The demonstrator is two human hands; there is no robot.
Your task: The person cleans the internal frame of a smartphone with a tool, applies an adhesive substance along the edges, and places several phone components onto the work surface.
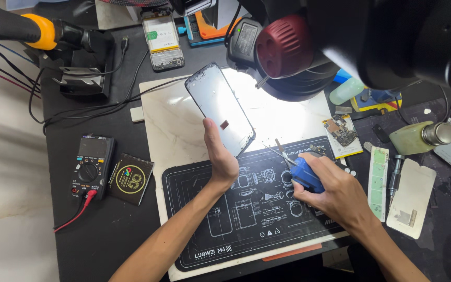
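Surroundings: black desk point(105, 230); marble slab point(168, 115); black printed work mat point(236, 219); multimeter point(91, 164) with red lead at left; second opened phone point(163, 39) at top; small circuit board point(343, 130) and greenish bottle point(418, 137) at right. A microscope head point(288, 47) with lit ring overhangs the slab.

Left hand point(220, 156): fingers closed around the lower edge of a phone frame point(219, 107), held above the slab, tilted, long axis running upper-left to lower-right.

Right hand point(335, 193): fingers wrapped tight on a blue-handled screwdriver point(301, 172), tip pointing upper-left toward the frame.
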